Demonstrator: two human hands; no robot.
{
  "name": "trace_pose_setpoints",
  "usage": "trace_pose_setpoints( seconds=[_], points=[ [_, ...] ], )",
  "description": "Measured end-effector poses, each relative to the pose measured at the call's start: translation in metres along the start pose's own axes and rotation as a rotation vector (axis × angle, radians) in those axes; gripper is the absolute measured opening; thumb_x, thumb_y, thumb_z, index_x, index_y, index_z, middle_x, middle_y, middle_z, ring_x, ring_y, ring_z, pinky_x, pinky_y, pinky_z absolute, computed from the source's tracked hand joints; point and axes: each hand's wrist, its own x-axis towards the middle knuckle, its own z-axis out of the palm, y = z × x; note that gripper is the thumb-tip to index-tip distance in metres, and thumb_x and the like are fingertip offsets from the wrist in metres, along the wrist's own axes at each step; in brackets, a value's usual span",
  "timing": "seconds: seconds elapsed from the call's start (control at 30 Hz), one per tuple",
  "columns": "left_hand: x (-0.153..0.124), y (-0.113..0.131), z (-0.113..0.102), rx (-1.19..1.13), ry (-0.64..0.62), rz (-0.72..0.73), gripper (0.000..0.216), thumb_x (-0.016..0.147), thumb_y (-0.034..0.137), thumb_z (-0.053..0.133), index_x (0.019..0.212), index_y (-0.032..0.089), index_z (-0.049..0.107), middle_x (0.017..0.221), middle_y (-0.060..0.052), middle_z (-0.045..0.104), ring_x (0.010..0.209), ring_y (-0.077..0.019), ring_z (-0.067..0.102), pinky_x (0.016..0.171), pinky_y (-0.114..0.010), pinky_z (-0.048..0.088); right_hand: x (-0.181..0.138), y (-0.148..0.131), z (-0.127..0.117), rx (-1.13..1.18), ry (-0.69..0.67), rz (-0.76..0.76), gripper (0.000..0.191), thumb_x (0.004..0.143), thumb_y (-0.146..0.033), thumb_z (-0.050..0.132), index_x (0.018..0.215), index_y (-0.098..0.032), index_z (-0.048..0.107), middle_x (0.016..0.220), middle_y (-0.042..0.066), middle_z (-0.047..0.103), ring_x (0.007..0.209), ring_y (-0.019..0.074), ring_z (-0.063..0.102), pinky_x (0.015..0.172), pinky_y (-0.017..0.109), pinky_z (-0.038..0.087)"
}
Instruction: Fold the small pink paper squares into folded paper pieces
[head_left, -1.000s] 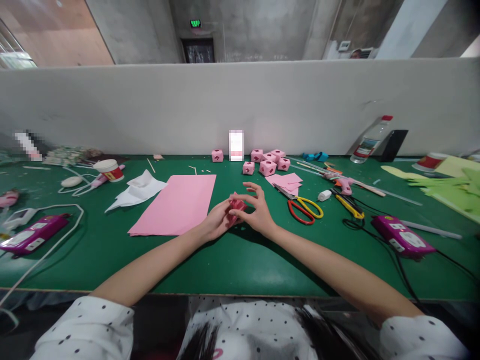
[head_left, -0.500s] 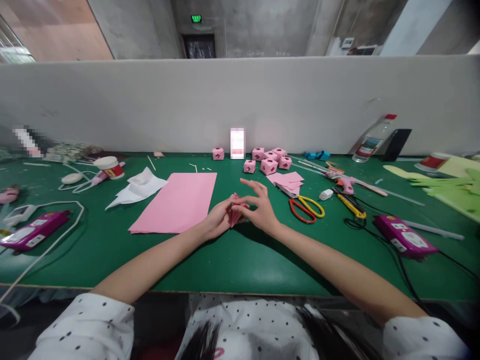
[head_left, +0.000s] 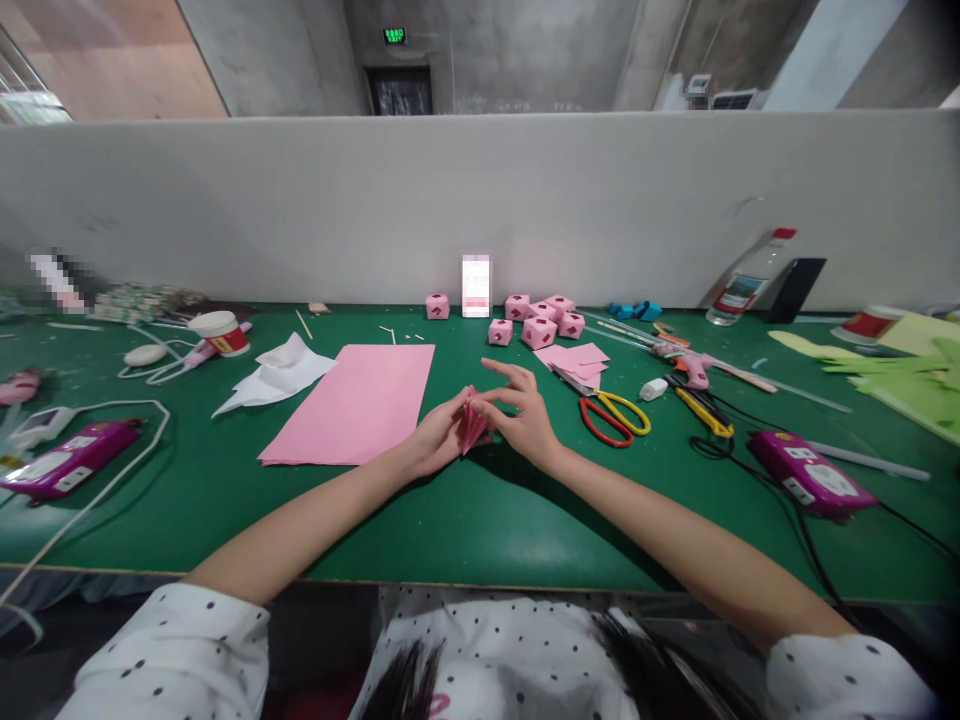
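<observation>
A small folded pink paper is held up between my two hands, above the green table. My left hand is closed round its left side. Thumb and a finger of my right hand pinch its right side, while the index finger stretches out to the left above it. Parts of the folds are hidden by the fingers. To the left lies a stack of pink paper sheets. Several folded pink paper cubes stand beyond my hands, near a phone with a lit screen.
Right of my hands lie scissors, pink paper pieces, a yellow cutter, a pink glue gun and a purple power strip. Leftward are white tissue and a paper cup. A grey partition closes off the back.
The folded pink paper has turned slightly between my fingers, so more of its pleated side shows. Both hands stay in nearly the same place.
</observation>
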Motion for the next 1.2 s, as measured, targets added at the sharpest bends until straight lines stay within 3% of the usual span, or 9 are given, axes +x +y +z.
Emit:
trace_pose_setpoints(
  seconds=[0.1, 0.23, 0.4, 0.6, 0.77, 0.9, 1.03, 1.1, 1.2],
  points=[
    [0.001, -0.001, 0.0, -0.001, -0.008, 0.008, 0.033, 0.101, 0.035, 0.04, 0.094, 0.014, 0.065, 0.081, -0.007, 0.07, 0.066, -0.0151, 0.067, 0.064, -0.029, 0.057, 0.0, 0.0, 0.001, -0.007, -0.034, -0.01, 0.032, 0.076, -0.042, 0.077, 0.106, -0.031, 0.074, 0.148, 0.003, 0.047, 0.133, 0.0287, 0.04, 0.112, 0.052, 0.033],
    [-0.001, 0.0, 0.002, -0.003, -0.001, 0.005, 0.031, 0.1, 0.034, 0.042, 0.092, 0.014, 0.065, 0.078, -0.006, 0.069, 0.064, -0.0146, 0.067, 0.063, -0.029, 0.056, -0.001, -0.001, 0.001, -0.008, -0.047, -0.008, 0.019, 0.087, -0.041, 0.065, 0.1, -0.031, 0.075, 0.143, 0.002, 0.052, 0.134, 0.0275, 0.04, 0.113, 0.053, 0.031],
    [-0.004, 0.003, 0.004, -0.011, 0.05, 0.004, 0.022, 0.096, 0.026, 0.048, 0.093, 0.013, 0.066, 0.072, -0.004, 0.066, 0.06, -0.0135, 0.064, 0.059, -0.026, 0.054, -0.002, -0.002, -0.005, 0.031, -0.111, -0.005, 0.062, 0.075, -0.052, 0.075, 0.13, -0.03, 0.059, 0.152, 0.008, 0.038, 0.137, 0.0294, 0.038, 0.113, 0.051, 0.033],
    [-0.004, 0.007, 0.002, -0.07, 0.059, 0.054, 0.024, 0.09, 0.02, 0.044, 0.084, 0.01, 0.064, 0.078, -0.011, 0.068, 0.064, -0.016, 0.065, 0.05, -0.023, 0.05, -0.005, 0.002, -0.006, -0.001, -0.163, -0.067, 0.056, 0.071, -0.05, 0.079, 0.121, -0.03, 0.066, 0.148, 0.008, 0.045, 0.137, 0.0297, 0.039, 0.113, 0.052, 0.032],
    [-0.003, 0.007, 0.0, -0.147, 0.075, 0.013, 0.018, 0.087, 0.018, 0.048, 0.089, 0.011, 0.065, 0.07, -0.006, 0.064, 0.056, -0.0123, 0.06, 0.05, -0.022, 0.049, -0.007, 0.001, 0.001, 0.021, -0.136, -0.05, 0.032, 0.078, -0.041, 0.076, 0.108, -0.031, 0.073, 0.14, 0.006, 0.055, 0.13, 0.0269, 0.045, 0.11, 0.05, 0.037],
    [-0.002, 0.005, -0.002, -0.145, 0.051, 0.013, 0.017, 0.088, 0.023, 0.051, 0.089, 0.012, 0.064, 0.068, -0.004, 0.063, 0.052, -0.0116, 0.058, 0.049, -0.022, 0.048, -0.008, 0.0, 0.004, 0.048, -0.133, 0.011, 0.046, 0.074, -0.04, 0.08, 0.118, -0.034, 0.069, 0.148, 0.005, 0.047, 0.131, 0.0277, 0.044, 0.11, 0.051, 0.037],
    [-0.001, 0.004, -0.002, -0.147, 0.064, 0.014, 0.018, 0.087, 0.022, 0.052, 0.095, 0.011, 0.065, 0.069, -0.004, 0.063, 0.055, -0.012, 0.059, 0.052, -0.022, 0.049, -0.009, -0.002, 0.005, 0.021, -0.139, 0.029, 0.035, 0.077, -0.038, 0.077, 0.112, -0.036, 0.072, 0.15, 0.002, 0.046, 0.133, 0.0285, 0.041, 0.109, 0.053, 0.036],
    [-0.001, 0.004, -0.001, -0.131, 0.073, 0.014, 0.018, 0.088, 0.021, 0.049, 0.09, 0.012, 0.064, 0.068, -0.005, 0.063, 0.056, -0.0128, 0.059, 0.05, -0.022, 0.048, -0.01, -0.002, 0.006, 0.022, -0.131, 0.025, 0.049, 0.074, -0.039, 0.08, 0.121, -0.036, 0.068, 0.151, 0.003, 0.044, 0.134, 0.0284, 0.041, 0.11, 0.052, 0.035],
    [0.0, 0.004, -0.001, -0.14, 0.063, 0.015, 0.019, 0.088, 0.018, 0.046, 0.091, 0.011, 0.064, 0.068, -0.005, 0.062, 0.056, -0.0123, 0.06, 0.048, -0.02, 0.048, -0.01, -0.002, 0.008, 0.02, -0.123, 0.012, 0.047, 0.074, -0.038, 0.08, 0.119, -0.034, 0.07, 0.145, 0.004, 0.051, 0.131, 0.0272, 0.043, 0.111, 0.049, 0.036]
  ],
)
